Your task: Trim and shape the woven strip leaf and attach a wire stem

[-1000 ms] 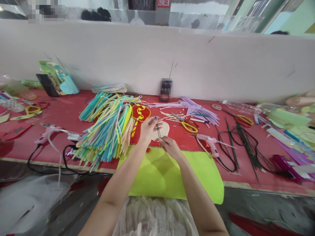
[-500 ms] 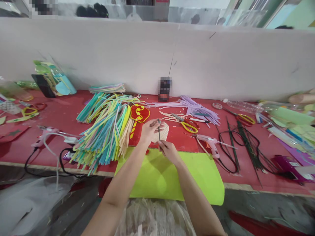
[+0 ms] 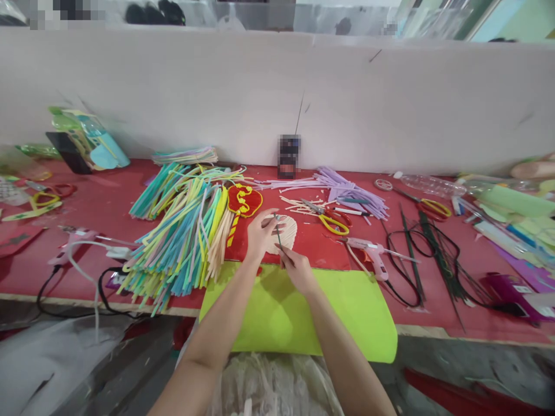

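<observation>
My right hand (image 3: 296,268) pinches the lower end of a thin dark green stick (image 3: 278,232). At the upper end of that stick, my left hand (image 3: 261,232) has its thumb and finger closed, while its other fingers fan out. Below and behind the fingers lies a cream, ribbed, rounded piece (image 3: 288,236), partly covered by my left hand. Left of it rests a red fan-shaped piece (image 3: 245,201) with yellow trim and a yellow striped handle. Yellow-handled scissors (image 3: 333,223) lie beyond my right hand.
A lime-green sheet (image 3: 303,312) hangs over the red table's front edge. Pastel pipe cleaners (image 3: 182,237) are heaped at left, purple ones (image 3: 353,193) at back. Pink glue guns (image 3: 368,254) with cords flank the work. Dark green stems (image 3: 437,254) lie at right.
The stick's upper end has shifted slightly left and tilted with my left hand. More of the cream piece shows now. My right hand keeps its pinch nearly in place.
</observation>
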Tool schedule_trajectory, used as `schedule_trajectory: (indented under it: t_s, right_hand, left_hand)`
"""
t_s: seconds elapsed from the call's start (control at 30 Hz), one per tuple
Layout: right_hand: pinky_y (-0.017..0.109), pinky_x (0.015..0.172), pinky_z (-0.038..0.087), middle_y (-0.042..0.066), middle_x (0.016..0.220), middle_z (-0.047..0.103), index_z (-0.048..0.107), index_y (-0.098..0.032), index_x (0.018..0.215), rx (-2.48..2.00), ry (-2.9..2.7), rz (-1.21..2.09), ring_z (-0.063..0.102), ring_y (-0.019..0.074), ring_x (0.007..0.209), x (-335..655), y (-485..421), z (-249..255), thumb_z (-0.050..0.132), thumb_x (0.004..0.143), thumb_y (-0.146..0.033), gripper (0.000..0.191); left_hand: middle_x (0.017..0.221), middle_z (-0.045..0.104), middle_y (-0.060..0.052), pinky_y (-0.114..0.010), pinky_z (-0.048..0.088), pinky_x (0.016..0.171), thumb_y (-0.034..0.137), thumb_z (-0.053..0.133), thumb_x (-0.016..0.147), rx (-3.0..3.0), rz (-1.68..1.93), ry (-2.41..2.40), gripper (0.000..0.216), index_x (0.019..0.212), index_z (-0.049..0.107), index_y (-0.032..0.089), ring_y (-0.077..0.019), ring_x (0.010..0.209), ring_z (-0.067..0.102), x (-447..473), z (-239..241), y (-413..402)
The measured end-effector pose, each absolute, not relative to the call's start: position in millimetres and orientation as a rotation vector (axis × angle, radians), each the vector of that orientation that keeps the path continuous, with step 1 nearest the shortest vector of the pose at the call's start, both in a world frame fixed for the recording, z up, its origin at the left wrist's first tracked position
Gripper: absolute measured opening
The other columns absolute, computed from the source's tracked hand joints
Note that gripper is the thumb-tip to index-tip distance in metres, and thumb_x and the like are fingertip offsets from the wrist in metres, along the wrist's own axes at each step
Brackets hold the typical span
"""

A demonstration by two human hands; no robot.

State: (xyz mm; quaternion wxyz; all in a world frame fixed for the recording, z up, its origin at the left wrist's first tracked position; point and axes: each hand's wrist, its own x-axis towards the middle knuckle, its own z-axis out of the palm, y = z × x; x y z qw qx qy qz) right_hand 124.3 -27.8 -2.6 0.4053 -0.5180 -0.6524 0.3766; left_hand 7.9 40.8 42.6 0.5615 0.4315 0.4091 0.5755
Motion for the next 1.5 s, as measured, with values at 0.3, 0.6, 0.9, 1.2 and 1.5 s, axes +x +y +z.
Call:
schedule_trajectory:
  t_s: [0.3, 0.6, 0.9, 1.2, 1.5]
  right_hand:
    - [0.02, 0.058, 0.04, -0.001, 0.057, 0.051, 0.062, -0.012, 0.116, -1.331, -1.66, 0.927, 0.045, 0.0105, 0.052, 124, -29, -3, 0.039, 0.089, -0.038, 0.044]
    - [0.022, 0.061, 0.041, 0.002, 0.063, 0.062, 0.065, -0.019, 0.096, -1.383, -1.688, 0.83, 0.055, 0.0141, 0.058, 123, -32, -3, 0.039, 0.09, -0.038, 0.034]
    - [0.024, 0.05, 0.041, -0.001, 0.049, 0.056, 0.061, -0.018, 0.078, -1.288, -1.341, 1.071, 0.051, 0.0131, 0.045, 127, -25, -10, 0.048, 0.081, -0.046, 0.031]
    - [0.025, 0.045, 0.045, 0.002, 0.053, 0.064, 0.061, -0.018, 0.078, -1.355, -1.141, 1.182, 0.057, 0.0153, 0.045, 132, -10, -24, 0.051, 0.075, -0.044, 0.028]
    - [0.025, 0.045, 0.047, 0.002, 0.056, 0.067, 0.061, -0.02, 0.076, -1.405, -1.207, 1.163, 0.061, 0.0165, 0.046, 131, -6, -28, 0.048, 0.078, -0.038, 0.023]
  left_hand:
    - [0.087, 0.071, -0.006, -0.025, 0.055, 0.055, 0.025, 0.063, 0.072, 1.008, 1.342, 0.959, 0.024, 0.094, 0.059, 0.018, -0.0182, 0.067, 0.069, 4, 38, 43]
    - [0.088, 0.071, -0.006, -0.029, 0.055, 0.059, 0.029, 0.064, 0.073, 1.061, 1.368, 0.954, 0.023, 0.093, 0.059, 0.019, -0.019, 0.068, 0.069, 4, 32, 44]
    - [0.099, 0.069, -0.008, -0.031, 0.05, 0.08, 0.033, 0.046, 0.086, 1.343, 1.51, 1.112, 0.029, 0.111, 0.058, 0.021, -0.0189, 0.088, 0.066, -6, 22, 51]
    - [0.105, 0.061, -0.021, -0.043, 0.043, 0.084, 0.03, 0.046, 0.084, 1.583, 0.874, 2.101, 0.022, 0.094, 0.057, 0.013, -0.0319, 0.1, 0.06, -24, 13, 54]
    - [0.097, 0.064, -0.012, -0.036, 0.04, 0.092, 0.021, 0.063, 0.072, 1.277, 1.126, 1.655, 0.012, 0.079, 0.056, 0.015, -0.023, 0.1, 0.059, -21, -4, 68]
